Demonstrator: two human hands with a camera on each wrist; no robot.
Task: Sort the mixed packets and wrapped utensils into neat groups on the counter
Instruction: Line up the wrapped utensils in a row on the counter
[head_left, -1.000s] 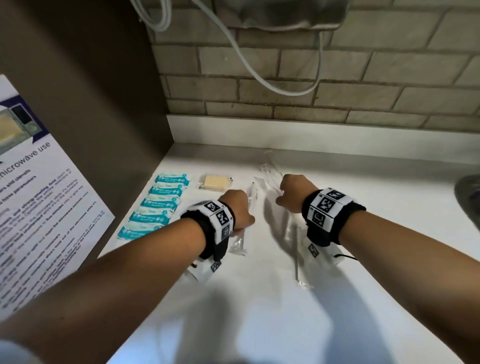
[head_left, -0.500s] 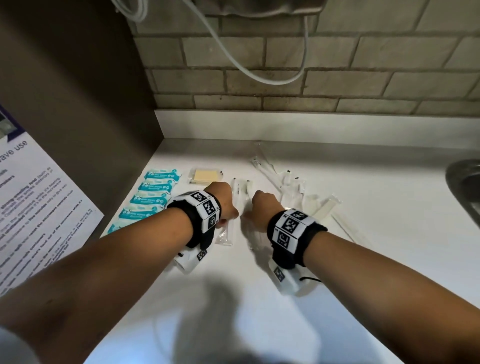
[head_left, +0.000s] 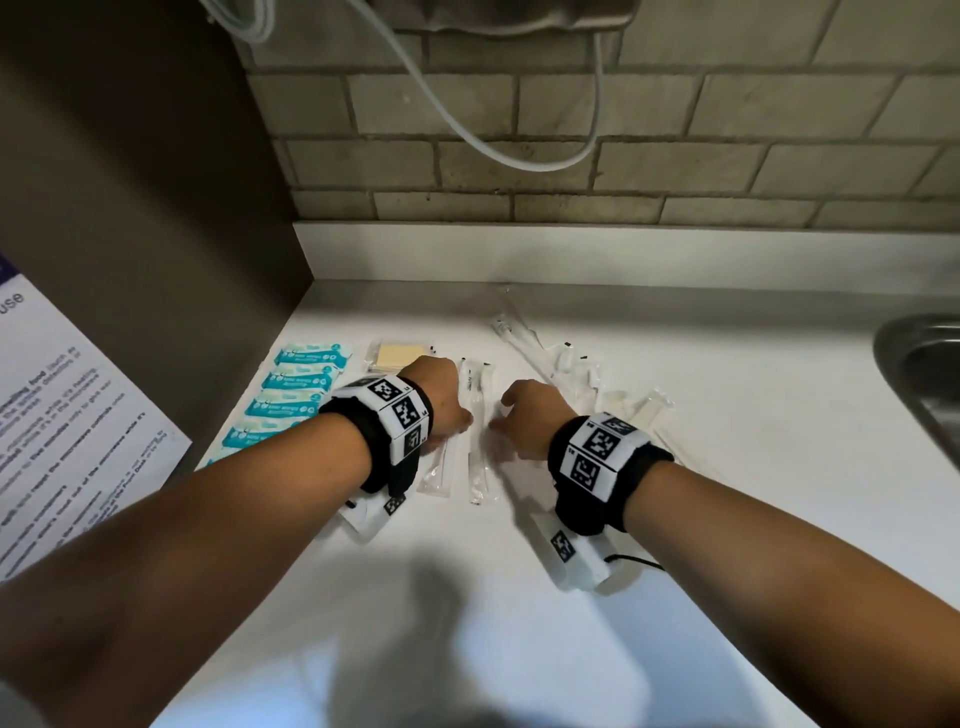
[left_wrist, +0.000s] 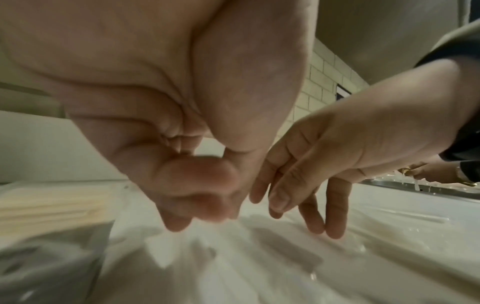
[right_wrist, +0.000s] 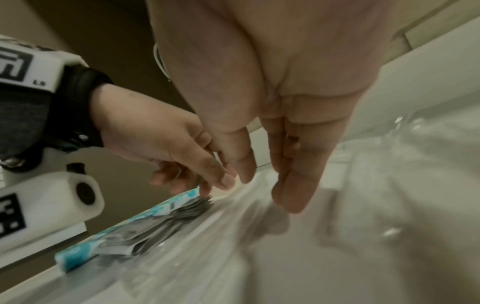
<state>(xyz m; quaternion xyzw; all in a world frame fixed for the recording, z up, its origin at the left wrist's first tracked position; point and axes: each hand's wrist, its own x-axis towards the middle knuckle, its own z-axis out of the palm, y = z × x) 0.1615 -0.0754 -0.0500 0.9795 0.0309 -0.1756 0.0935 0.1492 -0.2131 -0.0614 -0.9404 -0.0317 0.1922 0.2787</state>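
Lying beyond both hands (head_left: 441, 400), teal packets (head_left: 291, 387).

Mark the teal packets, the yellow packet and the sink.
teal packets (head_left: 304, 382), head view, middle of the second packet in the row.
yellow packet (head_left: 397, 355), head view, centre of its yellow face.
sink (head_left: 898, 358), head view, its metal rim.

Left hand (head_left: 441, 400) hides its fingertips; the sink (head_left: 919, 364), right of it, is cropped by frame edge.

Clear-wrapped utensils (head_left: 475, 415) beside a teal packet column (head_left: 291, 395)
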